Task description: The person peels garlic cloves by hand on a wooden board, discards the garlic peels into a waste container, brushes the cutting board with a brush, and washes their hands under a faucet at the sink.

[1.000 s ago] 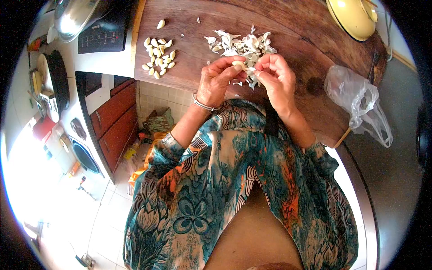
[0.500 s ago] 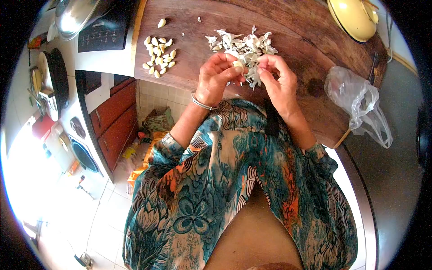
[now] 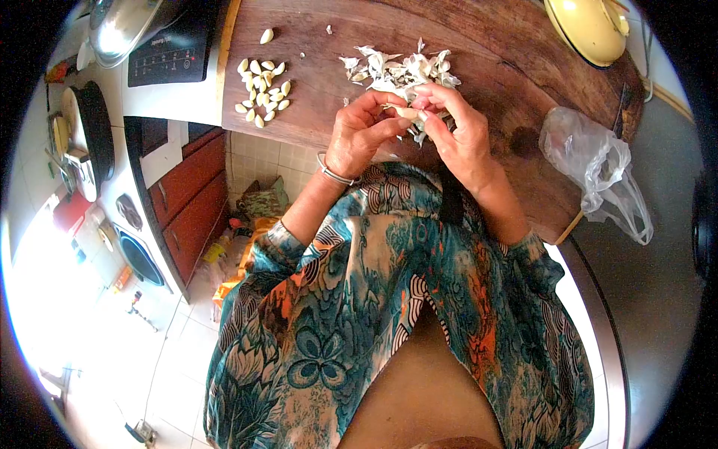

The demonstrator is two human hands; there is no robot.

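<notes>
A garlic clove (image 3: 406, 113) is pinched between the thumb and fingertips of my left hand (image 3: 357, 133). From the other side, the thumb and forefinger of my right hand (image 3: 460, 135) close on the clove's right end. My fingers cover much of it, so how much skin it still carries is hard to see. Just beyond and partly under my hands lies a loose heap of papery garlic skins (image 3: 400, 71). Off to the left on the brown wooden board sits a group of several peeled garlic cloves (image 3: 262, 88).
The wooden board (image 3: 493, 45) carries a single clove (image 3: 267, 36) near its left edge. A crumpled clear plastic bag (image 3: 587, 157) hangs over its right side. At the upper right stands a yellow bowl (image 3: 587, 34). An induction cooker (image 3: 170, 52) is at the left.
My right hand has moved slightly left and up, and its fingertips now meet the clove held in my left hand. The peeled cloves stay put.
</notes>
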